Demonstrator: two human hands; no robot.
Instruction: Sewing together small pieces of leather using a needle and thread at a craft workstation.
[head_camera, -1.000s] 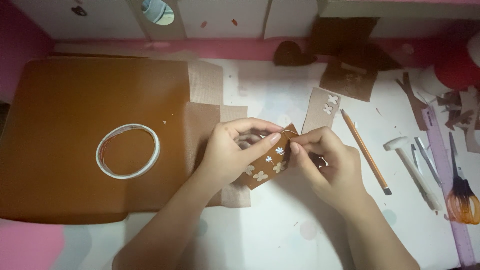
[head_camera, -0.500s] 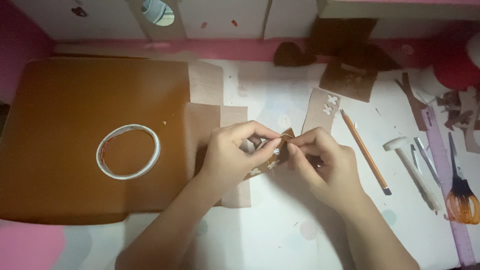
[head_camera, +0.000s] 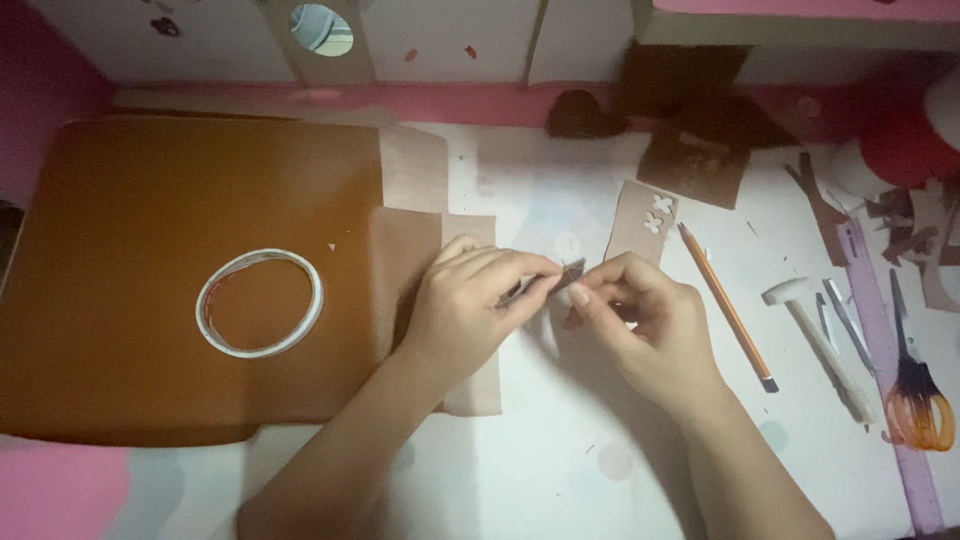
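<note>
Over the middle of the table, my left hand (head_camera: 470, 305) and my right hand (head_camera: 640, 325) meet fingertip to fingertip. Between them they pinch a small brown fabric piece (head_camera: 572, 272), now turned nearly edge-on, so only a thin dark sliver shows. Both hands grip it with thumb and forefinger. Under my left hand lies a tan fabric sheet (head_camera: 400, 250). A brown strip with white flower-shaped cut-outs (head_camera: 642, 220) lies just beyond my right hand.
A large brown sheet (head_camera: 150, 220) covers the left side, with a white tape ring (head_camera: 260, 302) on it. To the right lie a pencil (head_camera: 725, 305), a small white mallet (head_camera: 815, 340), orange-handled scissors (head_camera: 915, 400), a purple ruler (head_camera: 885, 380) and dark fabric scraps (head_camera: 700, 150).
The small brown piece was lying flat with its white flowers showing. My hands have drawn together and turned it edge-on, so the flowers are hidden now.
</note>
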